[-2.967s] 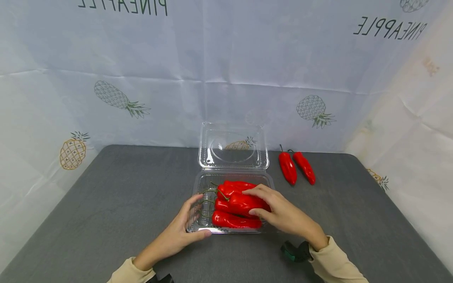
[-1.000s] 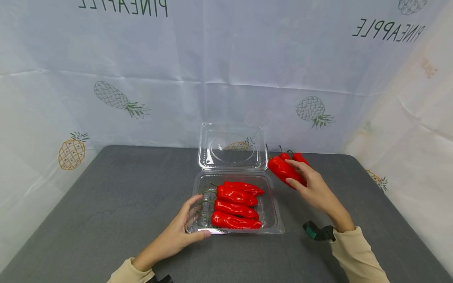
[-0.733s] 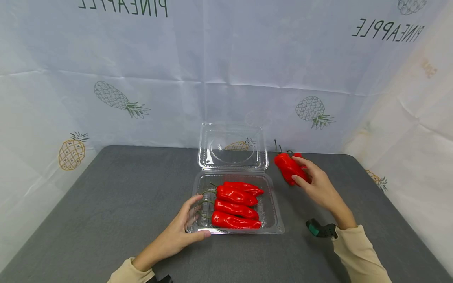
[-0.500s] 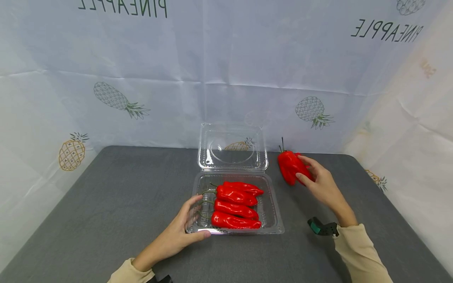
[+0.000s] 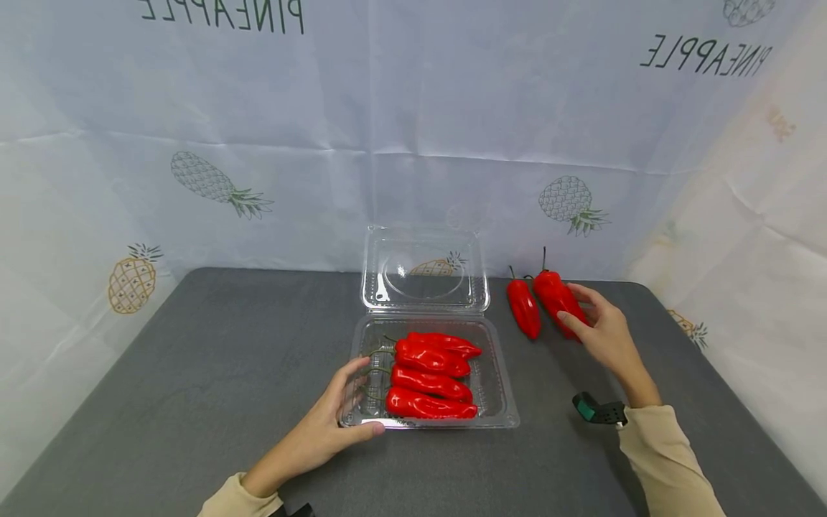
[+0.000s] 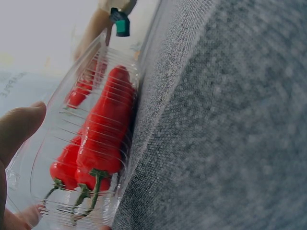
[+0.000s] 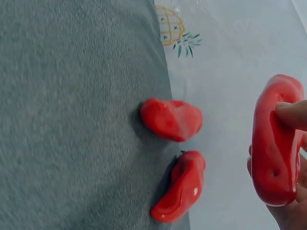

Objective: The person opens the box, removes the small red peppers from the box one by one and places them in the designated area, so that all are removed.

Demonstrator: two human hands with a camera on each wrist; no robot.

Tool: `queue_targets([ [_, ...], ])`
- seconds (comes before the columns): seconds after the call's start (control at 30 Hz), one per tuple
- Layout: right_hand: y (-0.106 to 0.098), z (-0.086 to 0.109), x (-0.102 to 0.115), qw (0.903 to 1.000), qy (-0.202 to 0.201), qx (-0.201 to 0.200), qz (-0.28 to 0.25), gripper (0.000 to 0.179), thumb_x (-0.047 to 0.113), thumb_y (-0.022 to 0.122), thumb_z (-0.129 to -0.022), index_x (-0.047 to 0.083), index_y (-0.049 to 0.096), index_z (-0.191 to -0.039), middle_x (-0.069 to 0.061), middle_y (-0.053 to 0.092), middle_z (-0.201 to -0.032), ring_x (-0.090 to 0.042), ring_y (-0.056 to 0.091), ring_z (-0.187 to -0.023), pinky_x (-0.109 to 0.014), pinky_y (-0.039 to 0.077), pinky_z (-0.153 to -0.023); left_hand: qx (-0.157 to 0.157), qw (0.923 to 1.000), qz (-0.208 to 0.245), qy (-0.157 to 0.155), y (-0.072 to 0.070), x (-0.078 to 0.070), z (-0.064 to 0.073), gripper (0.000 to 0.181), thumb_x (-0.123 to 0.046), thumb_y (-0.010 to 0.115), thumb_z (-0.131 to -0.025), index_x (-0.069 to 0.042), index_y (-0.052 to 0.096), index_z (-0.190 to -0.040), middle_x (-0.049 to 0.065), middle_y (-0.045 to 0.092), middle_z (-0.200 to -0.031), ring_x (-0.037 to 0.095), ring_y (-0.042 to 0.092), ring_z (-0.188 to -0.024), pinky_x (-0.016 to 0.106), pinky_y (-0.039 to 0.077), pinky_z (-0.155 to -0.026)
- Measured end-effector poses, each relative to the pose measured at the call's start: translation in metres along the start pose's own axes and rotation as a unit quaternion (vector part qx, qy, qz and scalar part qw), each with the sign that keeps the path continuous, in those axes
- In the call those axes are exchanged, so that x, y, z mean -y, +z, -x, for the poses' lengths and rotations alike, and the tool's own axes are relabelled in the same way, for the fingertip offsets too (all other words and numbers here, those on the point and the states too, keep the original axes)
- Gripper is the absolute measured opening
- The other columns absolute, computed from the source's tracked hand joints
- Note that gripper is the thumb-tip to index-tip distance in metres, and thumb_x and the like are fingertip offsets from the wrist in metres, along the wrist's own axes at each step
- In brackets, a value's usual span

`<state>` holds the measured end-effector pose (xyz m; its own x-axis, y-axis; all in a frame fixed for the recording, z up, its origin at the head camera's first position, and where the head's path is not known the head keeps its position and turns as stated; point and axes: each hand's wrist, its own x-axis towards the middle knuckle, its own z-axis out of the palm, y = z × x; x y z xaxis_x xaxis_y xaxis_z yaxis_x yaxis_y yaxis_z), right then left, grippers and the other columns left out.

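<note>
My right hand (image 5: 610,336) grips a red pepper (image 7: 276,148) between thumb and fingers. It holds the pepper above the table at the far right, in front of a second pepper that it mostly hides in the head view. Just left of it lies another loose red pepper (image 5: 523,309), its stem toward the back. At the middle, my left hand (image 5: 323,427) holds the near left corner of a clear plastic clamshell container (image 5: 500,416), thumb at the front rim and fingers along the left side. Inside, several red peppers (image 5: 429,383) lie side by side, stems to the left.
The container's hinged lid (image 5: 423,276) stands raised at the back, near a white curtain (image 5: 310,201) printed with pineapples. A dark grey table (image 5: 226,373) lies under everything. Its back edge runs close behind the loose peppers.
My right hand has lifted a pepper out of the container and carried it to the back right, past the left loose pepper to over the right one. The left hand stays put.
</note>
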<state>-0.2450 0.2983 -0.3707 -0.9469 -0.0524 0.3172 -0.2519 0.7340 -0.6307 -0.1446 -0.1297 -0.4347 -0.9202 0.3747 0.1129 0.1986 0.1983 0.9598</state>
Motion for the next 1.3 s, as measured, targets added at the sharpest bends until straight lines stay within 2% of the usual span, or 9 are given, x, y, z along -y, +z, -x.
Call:
queue_targets([
  [0.13,-0.005,-0.002,-0.008,0.9999,0.008,-0.008,0.008,0.058,0.018,0.064,-0.097,-0.003,0.041,-0.146,-0.033,0.053,-0.135,-0.052,0.062,-0.109,-0.036,0.063,-0.081,0.001,1.0,0.0,0.0,0.0,0.0,0.0,0.093,-0.02,0.08,-0.084,-0.011,0.02,-0.154,0.019,0.02,-0.161,0.044,0.029,-0.147,0.051,0.03,-0.117],
  [0.23,-0.008,-0.005,-0.013,0.9996,0.017,-0.013,0.019,0.058,0.02,0.063,-0.098,-0.003,0.041,-0.146,-0.033,0.053,-0.135,-0.052,0.062,-0.11,-0.041,0.063,-0.083,0.001,1.0,-0.001,-0.001,0.0,0.0,0.0,0.093,-0.021,0.08,-0.084,-0.011,0.019,-0.154,0.019,0.02,-0.161,0.044,0.029,-0.147,0.051,0.03,-0.117],
  [0.3,-0.01,-0.007,-0.017,0.9994,0.022,-0.016,0.021,0.058,0.019,0.062,-0.098,-0.004,0.04,-0.146,-0.034,0.052,-0.135,-0.053,0.061,-0.11,-0.057,0.058,-0.087,0.001,1.0,-0.001,0.0,-0.001,0.0,0.0,0.092,-0.02,0.079,-0.084,-0.011,0.019,-0.154,0.019,0.02,-0.161,0.045,0.028,-0.147,0.051,0.03,-0.117],
  [0.37,-0.011,-0.009,-0.021,0.9992,0.028,-0.017,0.024,0.058,0.019,0.062,-0.098,-0.004,0.04,-0.146,-0.035,0.051,-0.135,-0.054,0.06,-0.111,-0.063,0.055,-0.089,0.0,1.0,0.001,0.001,-0.001,0.0,0.0,0.092,-0.02,0.079,-0.084,-0.012,0.02,-0.154,0.019,0.02,-0.161,0.045,0.028,-0.147,0.051,0.03,-0.117],
  [0.73,-0.011,-0.019,-0.041,0.9979,0.054,-0.01,0.035,0.059,0.021,0.059,-0.1,-0.006,0.037,-0.147,-0.038,0.048,-0.138,-0.055,0.057,-0.114,-0.065,0.055,-0.087,-0.001,1.0,0.002,0.001,-0.001,-0.001,0.0,0.093,-0.02,0.08,-0.083,-0.011,0.02,-0.154,0.019,0.021,-0.161,0.044,0.028,-0.147,0.051,0.03,-0.117],
  [0.9,-0.01,-0.023,-0.052,0.996,0.07,-0.018,0.051,0.058,0.021,0.06,-0.099,-0.006,0.039,-0.146,-0.037,0.05,-0.136,-0.053,0.059,-0.111,-0.046,0.062,-0.072,0.0,1.0,-0.001,0.002,-0.001,0.0,0.0,0.093,-0.021,0.08,-0.084,-0.012,0.02,-0.154,0.018,0.021,-0.161,0.045,0.028,-0.147,0.051,0.031,-0.117],
  [1.0,-0.01,-0.025,-0.056,0.9947,0.08,-0.018,0.063,0.058,0.021,0.061,-0.098,-0.007,0.04,-0.144,-0.037,0.051,-0.135,-0.052,0.06,-0.108,-0.031,0.059,-0.064,0.0,1.0,-0.003,0.001,-0.001,0.0,0.0,0.093,-0.021,0.08,-0.084,-0.013,0.02,-0.154,0.018,0.021,-0.161,0.045,0.028,-0.147,0.052,0.031,-0.117],
  [1.13,-0.008,-0.027,-0.06,0.9929,0.096,-0.012,0.07,0.059,0.02,0.062,-0.098,-0.009,0.039,-0.144,-0.038,0.05,-0.135,-0.052,0.059,-0.108,-0.045,0.062,-0.072,0.0,1.0,-0.005,0.001,-0.001,0.0,0.0,0.092,-0.021,0.08,-0.084,-0.014,0.021,-0.154,0.017,0.021,-0.161,0.045,0.029,-0.147,0.052,0.031,-0.117],
  [1.3,-0.007,-0.03,-0.066,0.99,0.12,-0.003,0.074,0.06,0.019,0.06,-0.098,-0.011,0.037,-0.144,-0.039,0.048,-0.136,-0.052,0.056,-0.111,-0.061,0.056,-0.088,0.0,1.0,-0.004,0.002,-0.001,0.001,0.0,0.093,-0.021,0.08,-0.084,-0.014,0.021,-0.154,0.018,0.021,-0.161,0.045,0.029,-0.147,0.052,0.031,-0.117],
])
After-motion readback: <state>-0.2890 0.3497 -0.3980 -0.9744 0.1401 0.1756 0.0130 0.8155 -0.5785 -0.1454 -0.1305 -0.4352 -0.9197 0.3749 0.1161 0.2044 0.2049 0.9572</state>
